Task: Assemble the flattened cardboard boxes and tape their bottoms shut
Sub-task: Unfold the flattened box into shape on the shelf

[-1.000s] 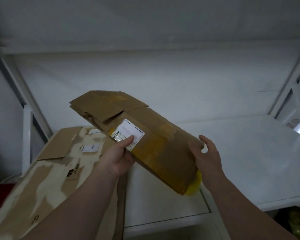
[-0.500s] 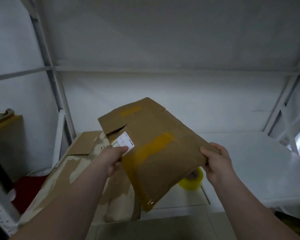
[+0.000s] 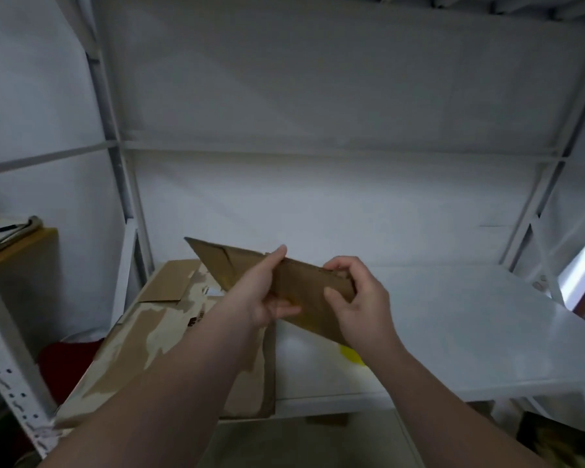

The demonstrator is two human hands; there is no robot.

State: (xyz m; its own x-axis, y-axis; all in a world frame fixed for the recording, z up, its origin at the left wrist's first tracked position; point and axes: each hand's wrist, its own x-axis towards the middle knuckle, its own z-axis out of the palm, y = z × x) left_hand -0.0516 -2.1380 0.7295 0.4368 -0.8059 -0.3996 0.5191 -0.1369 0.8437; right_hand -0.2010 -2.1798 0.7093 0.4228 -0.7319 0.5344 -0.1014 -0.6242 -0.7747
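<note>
Brown flattened cardboard box (image 3: 301, 285), one, held in the air over the white metal shelf (image 3: 470, 325). Left hand (image 3: 260, 292) grips its middle, thumb on the top edge. Right hand (image 3: 358, 298) pinches the right end, fingers curled over. One larger torn flattened cardboard box (image 3: 156, 332) lies on the shelf at left; dark print, unreadable. One yellow tape roll (image 3: 352, 355), mostly hidden behind the right wrist.

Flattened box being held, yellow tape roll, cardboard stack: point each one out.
flattened box (image 3: 304, 287): head view, middle of its brown face.
yellow tape roll (image 3: 351, 354): head view, the sliver showing under the box.
cardboard stack (image 3: 169, 336): head view, torn top sheet.
</note>
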